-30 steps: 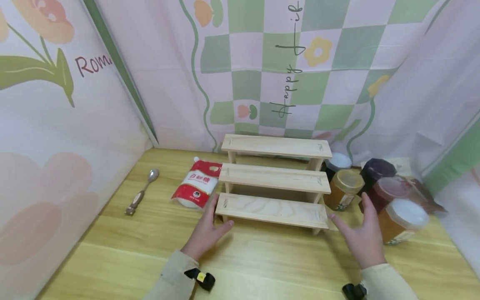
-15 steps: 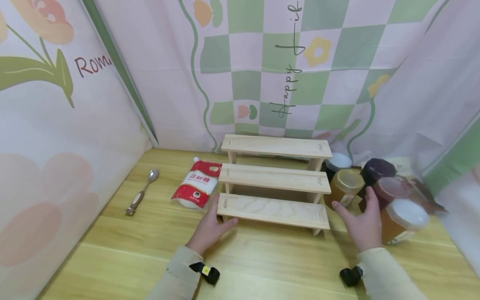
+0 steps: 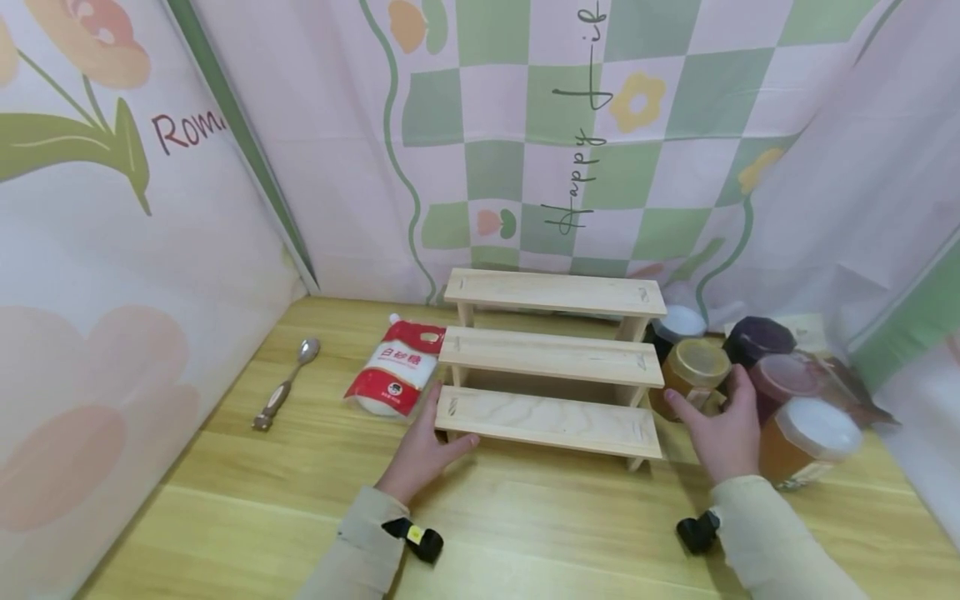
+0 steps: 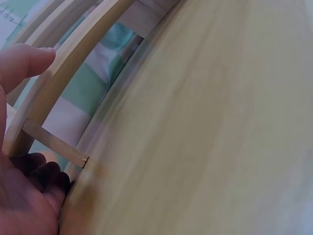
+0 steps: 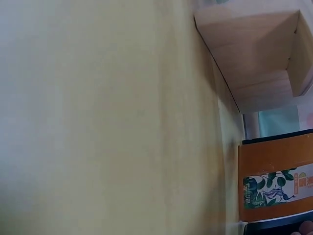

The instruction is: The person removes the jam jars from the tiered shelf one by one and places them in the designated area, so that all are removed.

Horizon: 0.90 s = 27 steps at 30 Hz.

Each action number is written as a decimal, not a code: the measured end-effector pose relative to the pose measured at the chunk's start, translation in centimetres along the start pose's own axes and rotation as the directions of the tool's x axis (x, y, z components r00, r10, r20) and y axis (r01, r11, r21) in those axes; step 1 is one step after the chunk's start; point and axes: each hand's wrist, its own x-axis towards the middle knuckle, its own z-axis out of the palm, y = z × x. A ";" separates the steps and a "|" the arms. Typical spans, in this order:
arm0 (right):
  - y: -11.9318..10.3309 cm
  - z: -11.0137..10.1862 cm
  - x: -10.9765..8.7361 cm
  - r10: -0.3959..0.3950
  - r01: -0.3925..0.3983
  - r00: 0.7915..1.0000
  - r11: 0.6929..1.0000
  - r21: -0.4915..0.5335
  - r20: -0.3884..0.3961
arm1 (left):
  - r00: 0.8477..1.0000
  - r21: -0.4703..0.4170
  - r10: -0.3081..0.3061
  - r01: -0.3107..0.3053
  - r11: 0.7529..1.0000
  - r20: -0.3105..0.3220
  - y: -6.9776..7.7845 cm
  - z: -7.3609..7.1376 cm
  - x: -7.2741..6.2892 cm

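A three-tier wooden step rack (image 3: 551,354) stands on the table. My left hand (image 3: 422,454) holds the left end of its lowest board. In the left wrist view, the thumb (image 4: 27,63) lies over the board and the fingers curl below it beside a leg (image 4: 56,144). My right hand (image 3: 722,437) is spread, with thumb and forefinger apart, in front of an amber jar with a yellow lid (image 3: 697,362). Contact with that jar cannot be made out. In the right wrist view, an orange jar with a printed label (image 5: 274,156) shows, and fingertips (image 5: 306,227) peek in at the corner.
Right of the rack cluster a white-lidded dark jar (image 3: 678,321), a dark-lidded jar (image 3: 759,337), a reddish-lidded jar (image 3: 786,375) and a white-lidded amber jar (image 3: 810,442). Left lie a red-and-white sugar bag (image 3: 397,367) and a spoon (image 3: 285,383). Printed curtain (image 3: 540,125) hangs behind.
My right hand has moved away from the rack's right end, forward to the yellow-lidded jar. My left hand has shifted slightly right along the lowest board. The rack and jars stay put.
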 end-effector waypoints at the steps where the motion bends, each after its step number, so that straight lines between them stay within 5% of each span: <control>1: -0.1 0.0 0.1 0.006 -0.006 1.000 1.000 -0.001 -0.001 | 1.000 -0.004 -0.003 0.003 1.000 -0.002 0.0 0.0 0.0; 17: -0.9 0.1 2.6 0.070 -0.070 0.998 0.997 -0.013 0.004 | 1.000 -0.063 0.010 -0.011 0.998 -0.015 -1.0 0.0 0.1; 27: -0.6 -0.6 3.5 0.053 -0.049 0.995 0.997 -0.055 0.086 | 0.999 -0.053 0.038 -0.039 0.998 -0.032 -1.1 0.0 0.1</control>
